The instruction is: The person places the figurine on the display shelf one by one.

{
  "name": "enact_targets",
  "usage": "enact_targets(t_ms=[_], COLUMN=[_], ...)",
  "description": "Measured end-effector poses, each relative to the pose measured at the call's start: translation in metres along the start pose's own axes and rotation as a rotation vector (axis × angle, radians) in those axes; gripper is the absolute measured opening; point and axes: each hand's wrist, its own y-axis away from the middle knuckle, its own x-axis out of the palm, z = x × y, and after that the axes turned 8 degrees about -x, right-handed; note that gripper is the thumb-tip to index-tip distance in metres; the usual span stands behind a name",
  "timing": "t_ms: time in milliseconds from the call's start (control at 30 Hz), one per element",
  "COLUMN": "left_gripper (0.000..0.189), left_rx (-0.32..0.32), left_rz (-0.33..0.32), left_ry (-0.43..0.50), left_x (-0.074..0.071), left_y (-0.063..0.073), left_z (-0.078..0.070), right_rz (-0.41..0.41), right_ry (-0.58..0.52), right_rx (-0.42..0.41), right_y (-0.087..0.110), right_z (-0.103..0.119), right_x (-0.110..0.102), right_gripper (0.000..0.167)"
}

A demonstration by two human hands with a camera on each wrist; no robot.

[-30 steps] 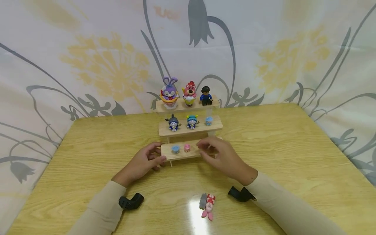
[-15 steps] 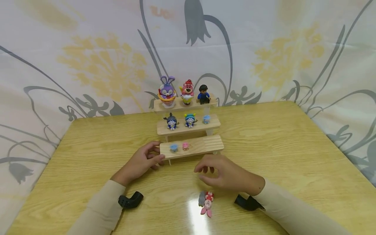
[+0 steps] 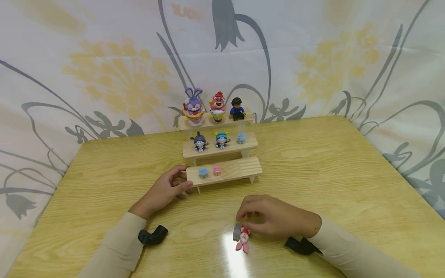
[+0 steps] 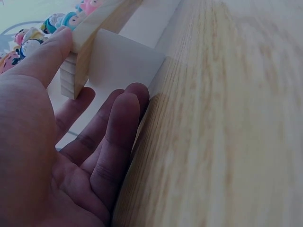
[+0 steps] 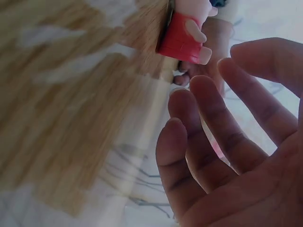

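Observation:
My left hand point(image 3: 165, 190) grips the left end of the lowest board of a three-tier wooden display stand point(image 3: 240, 170), thumb on top and index finger below. That board bears a small blue-topped figurine point(image 3: 203, 173) and a small pink figurine point(image 3: 217, 170). My right hand point(image 3: 274, 217) hovers over the front of the table, fingers apart and bent. Close by its fingertips lies a pink long-eared figurine in red point(image 3: 244, 240), whose red clothing point(image 5: 182, 40) shows in the right wrist view with a gap before the fingers. A grey figurine point(image 3: 236, 232) lies beside it.
The middle tier holds a dark-capped figurine point(image 3: 199, 142), a teal-capped figurine point(image 3: 221, 140) and a small blue figurine point(image 3: 241, 138). On top stand a purple rabbit point(image 3: 194, 106), a pink bear point(image 3: 218, 106) and a blue-shirted figure point(image 3: 237, 109). A patterned curtain point(image 3: 313, 58) hangs behind.
My right hand has left the lowest board's right side and come down toward the two lying figurines. The left hand keeps its grip on the board's left end.

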Motion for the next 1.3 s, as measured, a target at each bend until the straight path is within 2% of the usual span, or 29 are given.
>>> enact_targets(t_ms=[300,633,967,1167,1300], left_gripper=[0.065,0.063,0.06,0.062,0.062], left_rx=[-0.002,0.008,0.012,0.009,0.011], left_rz=[-0.009,0.0,-0.007,-0.004,-0.005], left_ry=[-0.001,0.002,0.008,0.002,-0.002], left_x=[0.001,0.001,0.001,0.001,0.0], left_y=[0.0,0.0,-0.002,-0.001,-0.001], left_z=[0.0,0.002,0.004,0.004,0.003], right_rz=[0.043,0.084,0.096,0.099,0.095], right_ry=[-0.048,-0.004,0.0,-0.086,-0.127], right_rx=[-0.021,-0.013,0.055,0.113,0.111], right_y=[0.0,0.0,-0.002,-0.002,-0.003], right_z=[0.002,0.003,0.003,0.001,0.001], right_x=[0.002,0.012,0.014,0.012,0.01], right_gripper=[0.017,0.021,0.022,0.016,0.013])
